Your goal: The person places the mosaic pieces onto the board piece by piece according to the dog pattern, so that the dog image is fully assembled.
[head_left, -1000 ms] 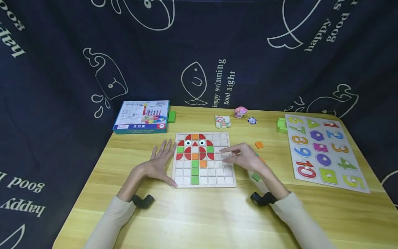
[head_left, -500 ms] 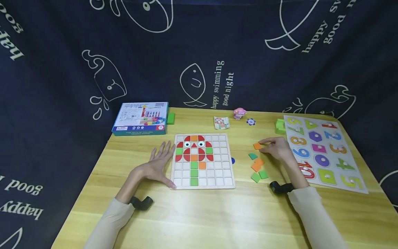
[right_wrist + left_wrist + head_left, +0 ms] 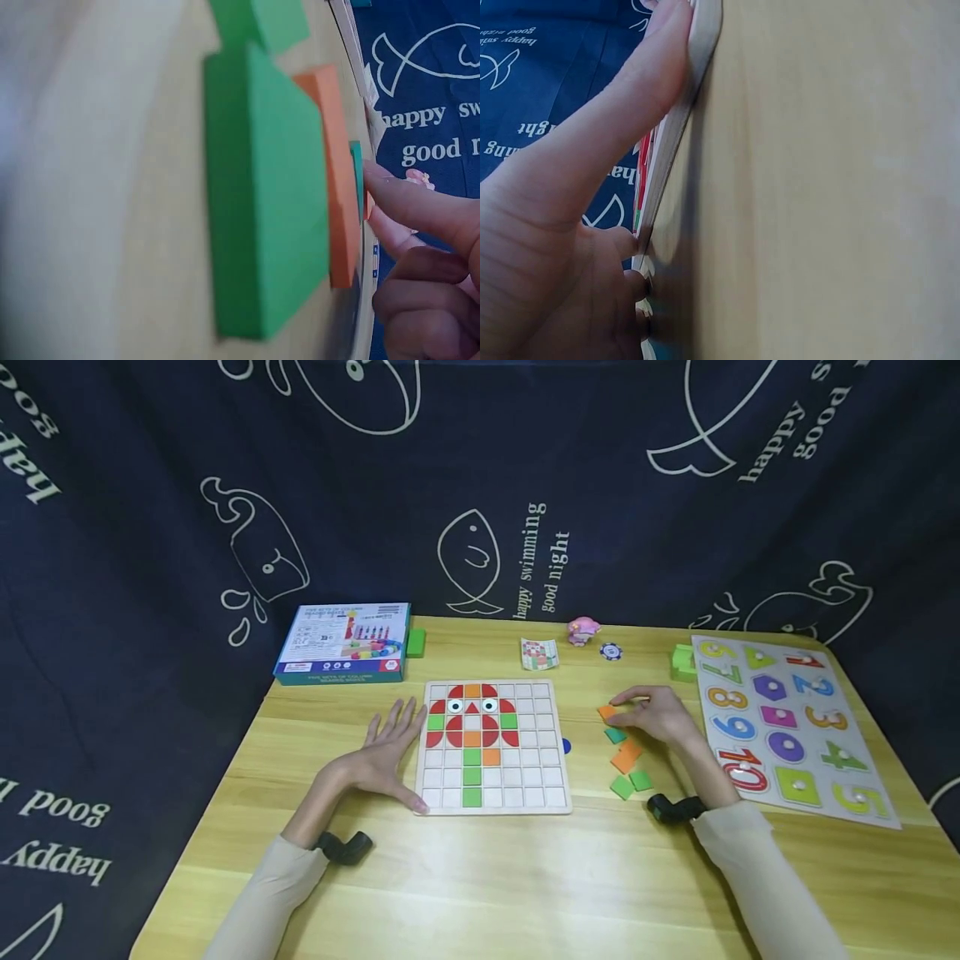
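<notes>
A square wooden grid board point(image 3: 531, 777) bears a red, orange and green tile picture with two round eyes. Along its left edge lies my left hand point(image 3: 378, 764), fingers spread and thumb at the near corner; in the left wrist view the thumb point(image 3: 641, 82) touches the board's side. To the right of the board, my right hand point(image 3: 656, 714) pinches an orange square tile point(image 3: 606, 713) between thumb and forefinger, low over the table. Just below it lie a teal quarter-round tile point(image 3: 615, 736), orange tiles point(image 3: 626, 757) and two green square tiles point(image 3: 622, 787).
A blue round piece point(image 3: 567, 746) touches the board's right side. Behind stand a boxed set point(image 3: 341, 643), a green block point(image 3: 416, 643), a picture card point(image 3: 539, 654), a pink figurine point(image 3: 582, 630) and a poker chip point(image 3: 611, 652). A number puzzle board point(image 3: 795, 727) lies at right.
My right hand has gone from over the board's right side to the loose tiles, taken hold of the orange square tile and shifted it slightly left. The left hand stays put.
</notes>
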`<act>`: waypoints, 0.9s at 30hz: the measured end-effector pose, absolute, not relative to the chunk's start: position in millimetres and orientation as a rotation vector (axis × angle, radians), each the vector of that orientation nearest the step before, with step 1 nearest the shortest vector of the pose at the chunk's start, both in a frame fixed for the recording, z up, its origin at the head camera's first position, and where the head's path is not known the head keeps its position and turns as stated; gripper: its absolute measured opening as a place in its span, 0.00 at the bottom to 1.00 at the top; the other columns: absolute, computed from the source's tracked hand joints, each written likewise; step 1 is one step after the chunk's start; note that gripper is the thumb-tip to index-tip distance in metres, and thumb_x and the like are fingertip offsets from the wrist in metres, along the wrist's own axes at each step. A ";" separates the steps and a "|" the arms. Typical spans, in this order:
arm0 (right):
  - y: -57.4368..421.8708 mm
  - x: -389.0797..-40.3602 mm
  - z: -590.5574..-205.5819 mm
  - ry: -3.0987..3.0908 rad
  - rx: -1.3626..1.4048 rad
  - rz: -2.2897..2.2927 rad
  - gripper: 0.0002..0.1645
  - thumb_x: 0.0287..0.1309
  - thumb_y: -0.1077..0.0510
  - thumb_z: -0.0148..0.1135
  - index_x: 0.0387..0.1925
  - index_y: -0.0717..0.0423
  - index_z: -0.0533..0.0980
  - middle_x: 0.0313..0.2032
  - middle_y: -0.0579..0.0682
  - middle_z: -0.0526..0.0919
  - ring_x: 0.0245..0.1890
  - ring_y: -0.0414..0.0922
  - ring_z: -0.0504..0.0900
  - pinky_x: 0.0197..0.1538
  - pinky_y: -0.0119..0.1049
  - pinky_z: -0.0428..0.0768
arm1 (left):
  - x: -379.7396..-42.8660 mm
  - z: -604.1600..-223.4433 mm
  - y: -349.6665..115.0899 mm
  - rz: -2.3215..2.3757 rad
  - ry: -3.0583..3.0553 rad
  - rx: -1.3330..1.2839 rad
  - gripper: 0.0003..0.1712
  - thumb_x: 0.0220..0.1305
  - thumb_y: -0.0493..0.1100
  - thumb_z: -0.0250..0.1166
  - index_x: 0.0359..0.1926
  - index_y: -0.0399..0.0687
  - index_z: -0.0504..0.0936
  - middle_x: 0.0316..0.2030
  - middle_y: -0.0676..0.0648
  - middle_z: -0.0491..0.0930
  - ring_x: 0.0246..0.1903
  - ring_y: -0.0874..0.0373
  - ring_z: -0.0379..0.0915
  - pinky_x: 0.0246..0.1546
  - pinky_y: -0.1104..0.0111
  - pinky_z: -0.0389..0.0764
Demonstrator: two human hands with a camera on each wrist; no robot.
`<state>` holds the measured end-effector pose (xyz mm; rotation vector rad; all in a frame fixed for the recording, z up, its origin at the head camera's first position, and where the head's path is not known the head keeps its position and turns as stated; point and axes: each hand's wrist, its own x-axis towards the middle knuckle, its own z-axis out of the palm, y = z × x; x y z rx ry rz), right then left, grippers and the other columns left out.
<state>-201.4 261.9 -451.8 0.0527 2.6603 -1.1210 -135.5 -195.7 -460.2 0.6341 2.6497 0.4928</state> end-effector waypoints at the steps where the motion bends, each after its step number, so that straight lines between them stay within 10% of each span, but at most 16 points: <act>1: 260.2 -201.8 -451.9 2.662 0.048 -1.124 0.27 0.46 0.47 0.75 0.48 0.53 0.81 0.12 0.37 0.58 0.15 0.38 0.60 0.21 0.31 0.61 | -135.2 -459.5 -195.5 0.491 2.650 0.633 0.89 0.25 0.77 0.74 0.76 0.49 0.27 0.75 0.40 0.20 0.75 0.40 0.14 0.72 0.39 0.25; 27: 190.7 -173.4 -428.7 2.523 -0.315 -1.143 0.15 0.55 0.55 0.69 0.46 0.53 0.82 0.19 0.46 0.64 0.19 0.42 0.60 0.20 0.30 0.58 | -136.7 -460.7 -196.0 0.494 2.650 0.648 0.89 0.25 0.78 0.74 0.76 0.49 0.27 0.75 0.40 0.20 0.75 0.40 0.14 0.71 0.39 0.25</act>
